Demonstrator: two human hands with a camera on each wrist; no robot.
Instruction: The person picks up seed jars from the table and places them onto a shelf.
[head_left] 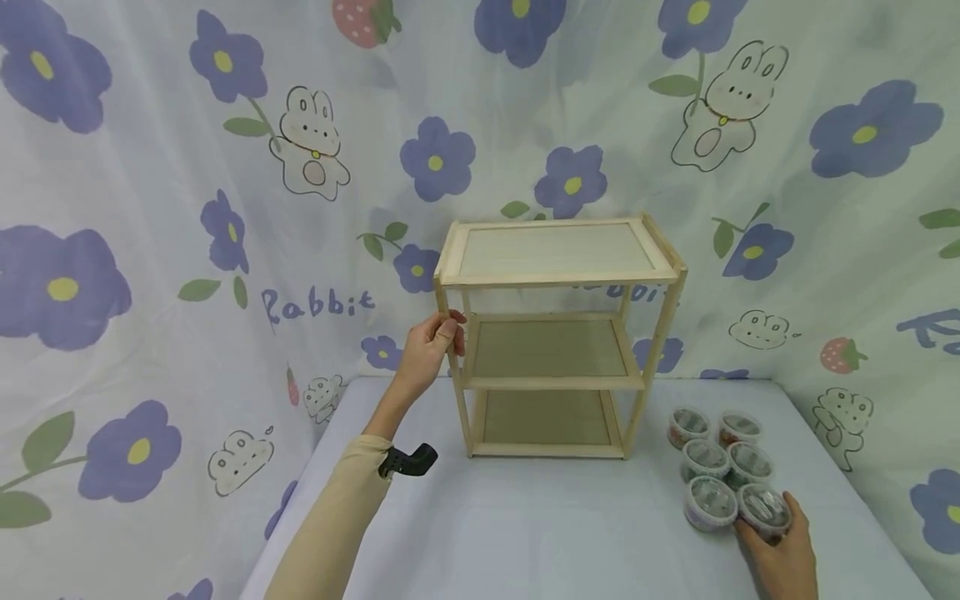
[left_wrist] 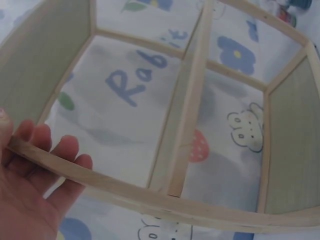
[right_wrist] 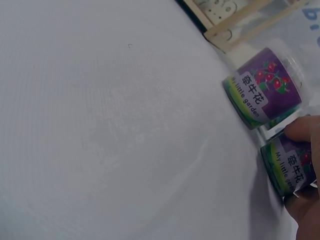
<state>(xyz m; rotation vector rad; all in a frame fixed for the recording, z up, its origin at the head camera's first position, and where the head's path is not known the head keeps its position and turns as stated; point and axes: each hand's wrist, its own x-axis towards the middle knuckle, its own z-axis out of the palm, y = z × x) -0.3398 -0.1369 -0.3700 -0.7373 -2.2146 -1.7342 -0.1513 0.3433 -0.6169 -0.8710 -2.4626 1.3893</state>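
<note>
A three-tier wooden shelf (head_left: 555, 382) stands upright at the back of the table. My left hand (head_left: 432, 350) grips its front left post, and in the left wrist view the fingers (left_wrist: 70, 147) curl round that wooden bar. At the right, my right hand (head_left: 783, 550) holds the nearest small round tub (head_left: 765, 508), thumb on one side and fingers on the other. That tub has a clear lid and a purple and green "My little garden" label (right_wrist: 287, 167). Beside it sits a matching purple tub (right_wrist: 265, 87).
Several more lidded tubs (head_left: 705, 458) stand in two columns on the white-covered table (head_left: 570, 533), right of the shelf. Flower-and-rabbit printed cloth (head_left: 510, 108) hangs behind and at both sides. A black wrist strap (head_left: 408, 460) sticks out from the left sleeve.
</note>
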